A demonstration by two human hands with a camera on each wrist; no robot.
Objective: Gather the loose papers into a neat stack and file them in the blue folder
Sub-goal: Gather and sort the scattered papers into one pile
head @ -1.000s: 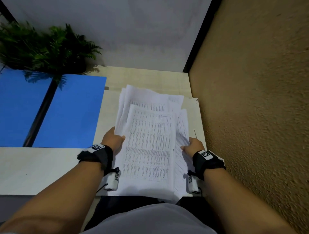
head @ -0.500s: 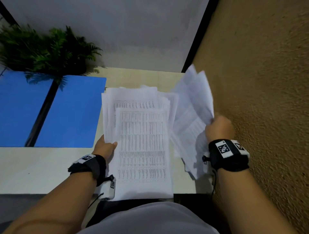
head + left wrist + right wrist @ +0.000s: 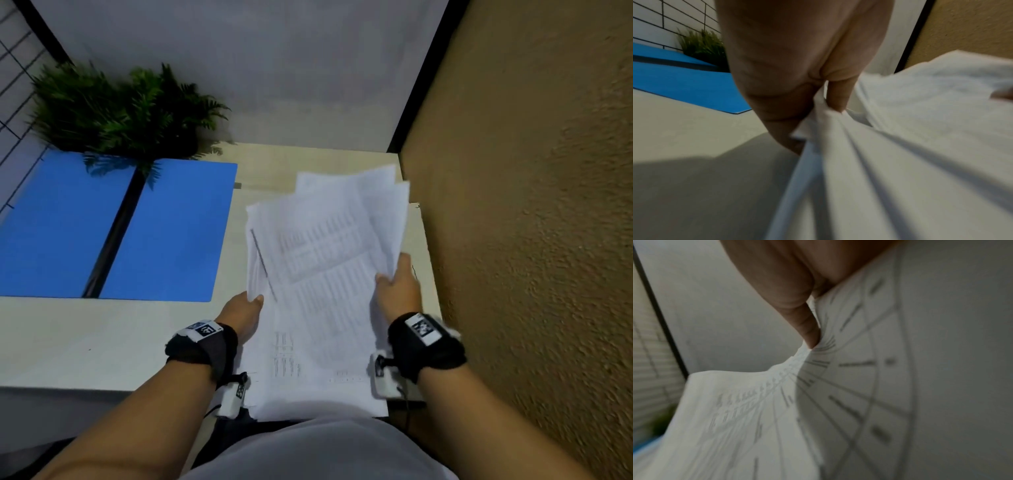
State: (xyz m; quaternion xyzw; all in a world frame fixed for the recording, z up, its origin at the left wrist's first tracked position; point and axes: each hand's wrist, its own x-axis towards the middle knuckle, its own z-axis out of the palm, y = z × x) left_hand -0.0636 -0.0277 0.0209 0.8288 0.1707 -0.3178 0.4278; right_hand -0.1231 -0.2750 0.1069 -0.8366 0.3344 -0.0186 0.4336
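A loose pile of white printed papers [image 3: 318, 274] lies at the right end of the pale desk [image 3: 85, 342], its sheets fanned out and blurred. My left hand [image 3: 245, 308] pinches the pile's left edge, thumb on top; the left wrist view shows the left hand [image 3: 818, 110] with sheets [image 3: 900, 146] bunched between thumb and fingers. My right hand [image 3: 399, 287] grips the right edge and holds several sheets tilted up over the pile; in the right wrist view the right hand [image 3: 809, 331] presses into the printed sheets [image 3: 838, 386]. The blue folder [image 3: 113, 229] lies open and flat to the left.
A green fern-like plant [image 3: 116, 109] stands behind the folder at the back left. A rough tan wall [image 3: 531, 205] runs close along the desk's right edge. A grey partition [image 3: 257, 68] closes the back. The papers overhang the desk's front edge near my body.
My right hand has swung its lifted sheets from out at the right back over the pile. My left hand keeps hold of the left edge.
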